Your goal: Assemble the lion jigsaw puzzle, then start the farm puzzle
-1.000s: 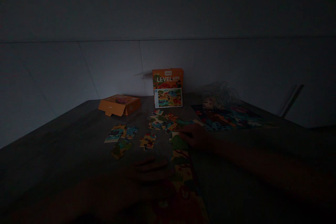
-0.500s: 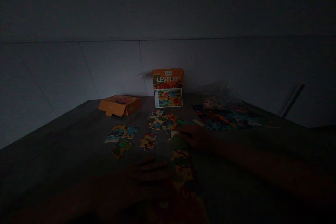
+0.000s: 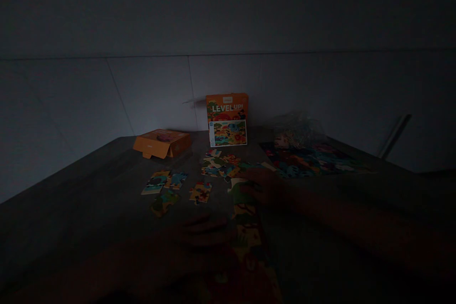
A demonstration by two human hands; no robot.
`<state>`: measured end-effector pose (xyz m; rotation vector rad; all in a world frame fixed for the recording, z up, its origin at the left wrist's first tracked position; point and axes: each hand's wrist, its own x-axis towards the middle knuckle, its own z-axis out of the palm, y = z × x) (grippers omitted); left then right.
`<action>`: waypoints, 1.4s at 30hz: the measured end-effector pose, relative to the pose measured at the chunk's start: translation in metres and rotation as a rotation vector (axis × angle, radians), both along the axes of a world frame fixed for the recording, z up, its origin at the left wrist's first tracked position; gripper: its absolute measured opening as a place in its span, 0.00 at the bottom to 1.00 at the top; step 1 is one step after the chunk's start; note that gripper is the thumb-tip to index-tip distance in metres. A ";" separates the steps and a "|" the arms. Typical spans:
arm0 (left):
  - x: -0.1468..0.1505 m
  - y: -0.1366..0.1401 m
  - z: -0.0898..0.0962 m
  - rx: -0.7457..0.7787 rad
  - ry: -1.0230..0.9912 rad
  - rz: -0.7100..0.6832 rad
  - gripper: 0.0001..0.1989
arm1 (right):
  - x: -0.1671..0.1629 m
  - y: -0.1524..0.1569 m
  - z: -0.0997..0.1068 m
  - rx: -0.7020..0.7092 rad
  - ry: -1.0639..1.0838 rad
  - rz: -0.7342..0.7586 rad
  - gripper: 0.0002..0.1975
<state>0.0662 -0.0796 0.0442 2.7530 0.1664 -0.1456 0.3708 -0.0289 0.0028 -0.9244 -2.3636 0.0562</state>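
In dim light, a strip of joined jigsaw puzzle pieces (image 3: 247,235) runs up the table in front of me, with trees and a red animal on it. My left hand (image 3: 199,237) lies beside its left edge, palm down, fingers stretched out and apart. At the strip's far end my right hand (image 3: 261,185) reaches in from the right, its fingers over the green tree piece (image 3: 239,191). Darkness hides whether those fingers grip the piece or only rest on it. Just beyond lies a pile of loose puzzle pieces (image 3: 221,165).
Several loose pieces (image 3: 162,183) lie at the left, and another piece (image 3: 200,192) nearer the middle. An orange box (image 3: 162,142) lies behind them. A "LEVEL UP!" box (image 3: 227,104) stands by the wall with a picture card (image 3: 228,133). A plastic bag (image 3: 299,130) rests by a dark picture sheet (image 3: 313,159).
My right hand has shifted slightly nearer, its fingers now over the tree piece at the strip's far end. My left hand stays almost where it was.
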 end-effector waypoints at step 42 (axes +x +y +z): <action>0.000 -0.001 0.002 -0.037 -0.011 0.007 0.34 | 0.002 0.007 -0.006 -0.126 -0.144 -0.085 0.16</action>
